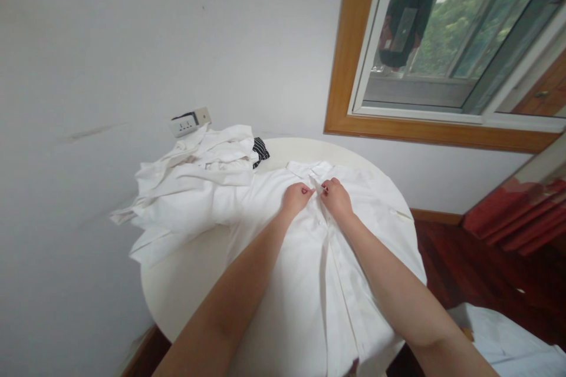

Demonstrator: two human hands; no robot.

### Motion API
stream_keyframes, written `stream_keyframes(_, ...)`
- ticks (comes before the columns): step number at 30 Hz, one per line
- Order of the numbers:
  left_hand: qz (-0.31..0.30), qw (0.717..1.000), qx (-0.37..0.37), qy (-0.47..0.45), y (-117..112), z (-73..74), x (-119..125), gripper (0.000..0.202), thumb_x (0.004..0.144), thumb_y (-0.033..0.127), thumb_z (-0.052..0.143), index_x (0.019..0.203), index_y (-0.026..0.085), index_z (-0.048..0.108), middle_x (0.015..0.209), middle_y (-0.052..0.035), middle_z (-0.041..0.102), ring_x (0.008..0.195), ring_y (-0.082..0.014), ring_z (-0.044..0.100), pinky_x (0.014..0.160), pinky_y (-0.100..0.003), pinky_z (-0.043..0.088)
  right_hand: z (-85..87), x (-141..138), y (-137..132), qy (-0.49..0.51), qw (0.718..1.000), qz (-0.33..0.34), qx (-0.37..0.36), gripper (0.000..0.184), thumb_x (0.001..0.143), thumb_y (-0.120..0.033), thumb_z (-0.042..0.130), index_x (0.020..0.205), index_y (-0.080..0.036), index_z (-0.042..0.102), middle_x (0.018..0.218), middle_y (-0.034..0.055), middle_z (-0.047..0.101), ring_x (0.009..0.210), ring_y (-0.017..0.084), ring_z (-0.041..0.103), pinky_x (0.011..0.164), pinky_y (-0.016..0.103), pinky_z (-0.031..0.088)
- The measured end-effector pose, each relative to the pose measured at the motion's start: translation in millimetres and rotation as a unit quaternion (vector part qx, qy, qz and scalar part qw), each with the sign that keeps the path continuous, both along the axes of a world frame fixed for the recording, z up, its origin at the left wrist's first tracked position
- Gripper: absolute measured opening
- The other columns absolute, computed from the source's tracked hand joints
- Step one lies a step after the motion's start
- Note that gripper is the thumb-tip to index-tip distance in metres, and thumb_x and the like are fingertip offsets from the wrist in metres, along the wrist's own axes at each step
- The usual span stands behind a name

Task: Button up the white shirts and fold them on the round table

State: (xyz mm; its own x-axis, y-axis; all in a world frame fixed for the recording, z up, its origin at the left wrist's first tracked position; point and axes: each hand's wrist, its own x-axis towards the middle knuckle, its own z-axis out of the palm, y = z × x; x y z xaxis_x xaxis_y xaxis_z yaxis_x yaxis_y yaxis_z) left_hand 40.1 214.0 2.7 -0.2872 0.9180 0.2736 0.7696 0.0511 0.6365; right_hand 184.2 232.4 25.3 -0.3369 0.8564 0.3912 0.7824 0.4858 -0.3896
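A white button-up shirt (327,271) lies spread front-up on a round white table (186,283), its collar toward the wall. My left hand (295,197) pinches the left edge of the front placket just below the collar. My right hand (336,195) pinches the opposite edge right beside it. The two hands almost touch at the top of the button line. Both have their fingers curled closed on the cloth.
A heap of other white garments (194,185) lies on the table's left side, with a black striped piece (260,150) at its back. A wall socket (190,122) sits behind. At the right are a wood-framed window (442,70) and a dark wooden floor (477,283).
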Motion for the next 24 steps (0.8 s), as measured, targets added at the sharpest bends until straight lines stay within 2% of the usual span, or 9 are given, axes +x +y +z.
stream_keyframes(5,-0.006,1.000,-0.004,-0.012,0,0.4,-1,0.021,0.082,0.037,0.059,0.081,0.019,0.070,0.082,-0.0042,0.072,0.076,-0.0150,0.063,0.069,-0.024,0.045,-1.6,-4,0,0.007,0.998,0.056,-0.036,0.019,0.078,-0.014,0.051,0.088,-0.015,0.068,0.087,0.0055,0.058,0.075,0.014,0.054,0.069,0.022,0.038)
stream_keyframes(10,-0.018,1.000,-0.006,0.005,-1,0.4,-3,0.021,0.084,0.032,0.055,0.081,0.019,0.071,0.082,-0.0041,0.072,0.075,-0.0144,0.062,0.069,-0.024,0.044,-5.0,-4,5,0.057,0.996,0.064,-0.035,0.017,0.074,-0.013,0.052,0.079,-0.013,0.068,0.075,0.0030,0.057,0.071,0.013,0.052,0.069,0.021,0.037)
stream_keyframes(18,-0.023,0.995,0.014,0.101,-8,5.0,1,0.020,0.083,0.025,0.054,0.085,0.021,0.073,0.087,-0.0049,0.072,0.086,-0.0175,0.063,0.084,-0.029,0.044,-2.8,-2,8,0.112,0.991,0.064,-0.047,0.022,0.072,-0.017,0.052,0.085,-0.015,0.070,0.077,0.0026,0.062,0.070,0.013,0.053,0.068,0.022,0.039)
stream_keyframes(24,-0.018,0.997,0.013,0.078,-6,4.8,0,0.021,0.085,0.028,0.052,0.084,0.020,0.072,0.087,-0.0047,0.072,0.084,-0.0167,0.063,0.082,-0.028,0.045,-9.6,-2,10,0.083,0.991,0.069,-0.082,0.022,0.071,-0.016,0.054,0.084,-0.016,0.071,0.077,0.0028,0.065,0.071,0.014,0.055,0.070,0.022,0.041)
